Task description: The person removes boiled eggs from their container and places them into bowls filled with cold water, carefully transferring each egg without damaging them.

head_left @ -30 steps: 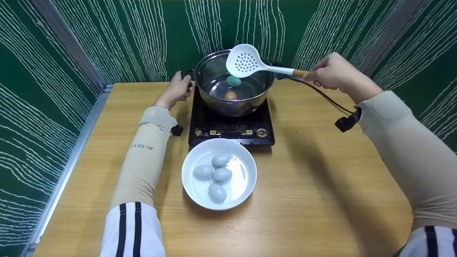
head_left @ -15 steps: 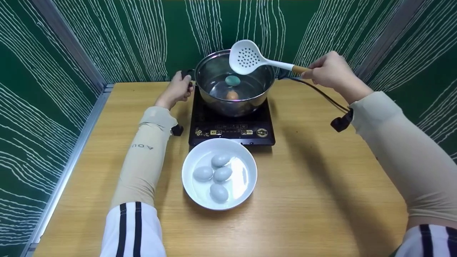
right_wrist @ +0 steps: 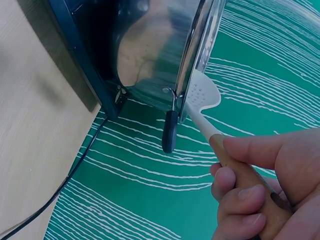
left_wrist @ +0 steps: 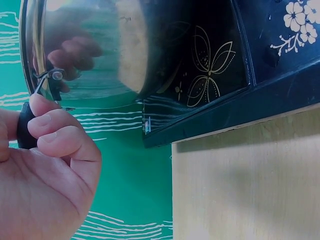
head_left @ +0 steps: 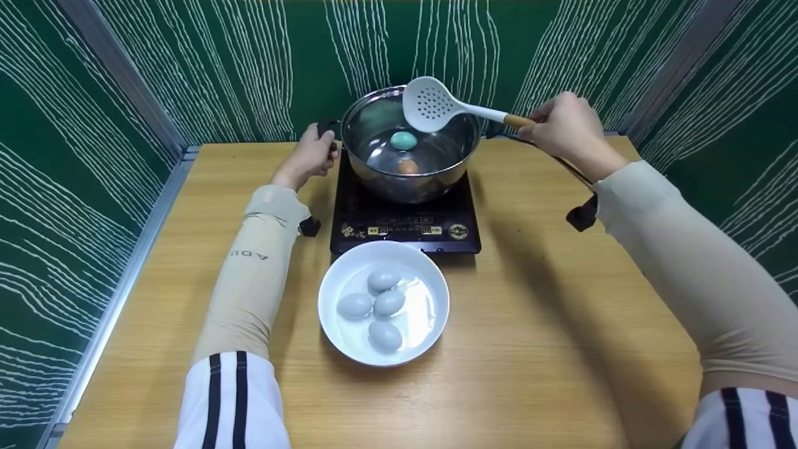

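My left hand point(head_left: 310, 154) grips the black side handle point(left_wrist: 25, 125) of a steel pot point(head_left: 405, 187), fingers curled round it. In my right hand point(head_left: 567, 132) is a white skimmer point(head_left: 430, 105) with a wooden handle point(right_wrist: 245, 182). The skimmer's perforated head is over the right rear part of the pot, with nothing lying on it. Inside the pot are a greenish egg point(head_left: 404, 140) and a brown egg point(head_left: 408, 166). A white bowl point(head_left: 430, 340) in front holds several pale eggs point(head_left: 385, 337).
The pot stands on a black induction cooker point(head_left: 405, 231). A black cord point(right_wrist: 75, 170) runs behind the right forearm. The wooden table point(head_left: 548, 312) extends on both sides. Green panels with white lines point(head_left: 249, 68) rise close behind the pot and at the sides.
My right hand has moved a little to the left, and the skimmer's head rose, then dipped slightly over the pot. My left hand stays on the handle.
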The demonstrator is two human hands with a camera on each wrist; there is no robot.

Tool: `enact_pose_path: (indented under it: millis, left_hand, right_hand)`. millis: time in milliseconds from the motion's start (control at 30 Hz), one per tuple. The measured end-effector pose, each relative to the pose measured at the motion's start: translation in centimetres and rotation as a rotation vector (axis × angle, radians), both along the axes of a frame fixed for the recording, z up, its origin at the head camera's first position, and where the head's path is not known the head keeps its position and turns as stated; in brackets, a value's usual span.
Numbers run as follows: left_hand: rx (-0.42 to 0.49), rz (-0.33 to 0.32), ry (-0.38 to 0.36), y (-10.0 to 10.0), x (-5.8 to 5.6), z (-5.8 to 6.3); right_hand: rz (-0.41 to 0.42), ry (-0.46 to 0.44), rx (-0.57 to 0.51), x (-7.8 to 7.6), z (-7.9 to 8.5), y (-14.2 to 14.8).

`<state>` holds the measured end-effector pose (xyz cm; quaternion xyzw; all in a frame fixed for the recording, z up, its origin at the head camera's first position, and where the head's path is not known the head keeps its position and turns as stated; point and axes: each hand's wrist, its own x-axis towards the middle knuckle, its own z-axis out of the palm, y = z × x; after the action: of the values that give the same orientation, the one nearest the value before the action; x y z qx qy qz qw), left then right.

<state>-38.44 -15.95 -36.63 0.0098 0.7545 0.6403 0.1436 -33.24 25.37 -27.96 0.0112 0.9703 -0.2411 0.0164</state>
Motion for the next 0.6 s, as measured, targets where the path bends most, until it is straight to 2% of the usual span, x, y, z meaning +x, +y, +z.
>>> enact_pose_path:
  millis: [67,233,433,533,600]
  left_hand:
    - [0.015,0.010,0.021,-0.1,-0.7,-0.7]
    - [0.019,0.019,0.018,0.1,-0.8,-0.6]
    - [0.036,0.042,-0.028,0.2,0.3,0.9]
    - [0.020,0.071,-0.029,0.6,1.2,1.9]
    - [0.012,0.083,-0.035,0.8,1.3,2.3]
  right_hand:
    - [0.004,0.014,0.017,-0.1,0.0,-0.2]
    - [-0.002,0.020,0.036,-0.2,0.0,-0.5]
    - [0.012,0.031,0.057,-0.1,-0.1,-0.9]
    - [0.022,0.032,0.068,-0.1,-0.1,-1.1]
    - [0.027,0.033,0.074,0.0,-0.1,-1.2]
